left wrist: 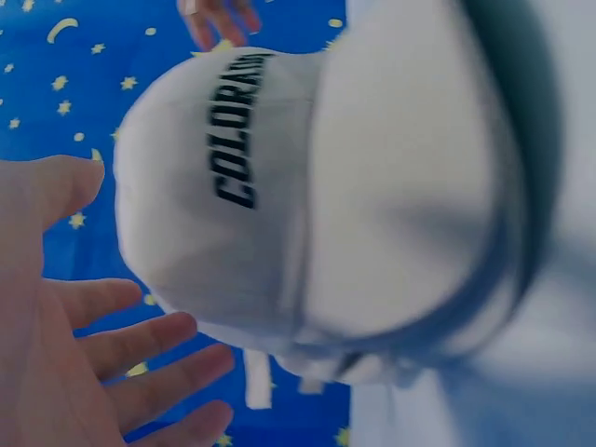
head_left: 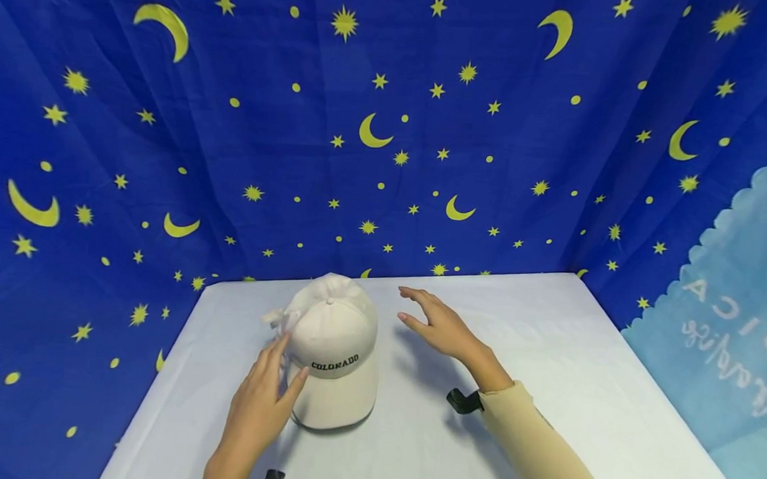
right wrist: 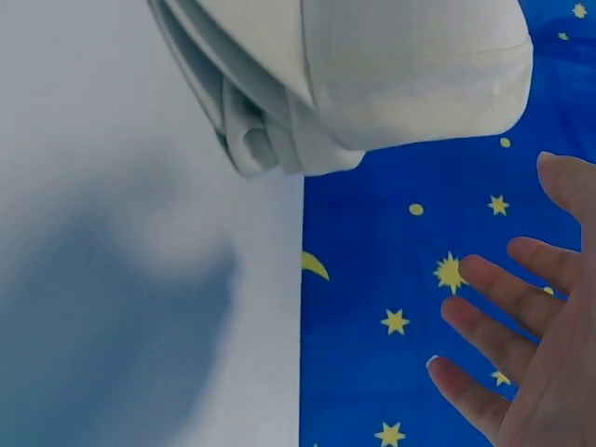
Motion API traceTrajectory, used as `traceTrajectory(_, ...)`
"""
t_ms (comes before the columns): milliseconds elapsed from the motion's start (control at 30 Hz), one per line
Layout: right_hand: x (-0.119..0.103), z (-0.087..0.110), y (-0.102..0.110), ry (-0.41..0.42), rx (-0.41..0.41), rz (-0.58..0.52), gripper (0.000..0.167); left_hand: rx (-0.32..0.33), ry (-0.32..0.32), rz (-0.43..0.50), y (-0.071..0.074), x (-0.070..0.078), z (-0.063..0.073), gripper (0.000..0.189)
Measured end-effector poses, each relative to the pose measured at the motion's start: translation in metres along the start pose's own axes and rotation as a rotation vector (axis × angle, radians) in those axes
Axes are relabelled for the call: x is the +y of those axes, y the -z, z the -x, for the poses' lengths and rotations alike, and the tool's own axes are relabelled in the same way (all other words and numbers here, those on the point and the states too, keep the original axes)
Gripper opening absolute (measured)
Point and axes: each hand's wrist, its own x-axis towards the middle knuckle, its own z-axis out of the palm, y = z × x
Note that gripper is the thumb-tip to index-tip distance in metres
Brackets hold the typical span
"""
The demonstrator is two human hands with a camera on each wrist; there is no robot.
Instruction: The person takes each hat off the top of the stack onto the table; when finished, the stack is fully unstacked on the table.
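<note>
A cream baseball cap (head_left: pixel 339 331) with dark COLORADO lettering sits on the white table, its brim toward the person. To its left is my left hand (head_left: pixel 259 399), fingers spread and loosely extended, close beside the cap; whether they touch it I cannot tell. In the left wrist view the cap (left wrist: pixel 242 186) fills the middle, and the left hand (left wrist: pixel 121 345) holds nothing. My right hand (head_left: pixel 440 326) hovers to the right of the cap, apart from it, fingers extended. The right wrist view shows the right hand (right wrist: pixel 521 326) with nothing in it and the cap (right wrist: pixel 410 74) above.
The white table (head_left: pixel 477 447) reaches back to a blue curtain (head_left: pixel 265 139) printed with yellow moons and stars. At the right hangs a light blue cloth (head_left: pixel 745 287) with lettering. Black wrist mounts (head_left: pixel 465 401) are on the arms.
</note>
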Motion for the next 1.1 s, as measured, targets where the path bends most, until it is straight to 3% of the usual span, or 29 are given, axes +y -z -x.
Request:
traceTrajectory(200,-0.008,-0.015,-0.007,-0.009,-0.026,-0.039,0.060,-0.059,0.092,-0.012,-0.003,-0.009,0.009,0.074)
traceTrajectory(433,-0.011,-0.025,-0.019,0.000,-0.052,-0.084,0.061,-0.053,0.146,-0.043,-0.009,-0.020,0.013,0.069)
traceTrajectory(600,-0.015,-0.030,-0.025,0.014,-0.064,-0.101,0.058,-0.088,0.194,-0.043,-0.014,-0.025,0.014,0.068)
traceTrajectory(933,-0.020,-0.035,-0.035,0.029,-0.091,-0.094,0.063,-0.146,0.255,-0.028,-0.020,-0.034,0.012,0.067)
traceTrajectory(1100,-0.022,-0.036,-0.039,0.038,-0.105,-0.098,0.058,-0.167,0.266,-0.018,-0.022,-0.035,0.012,0.069)
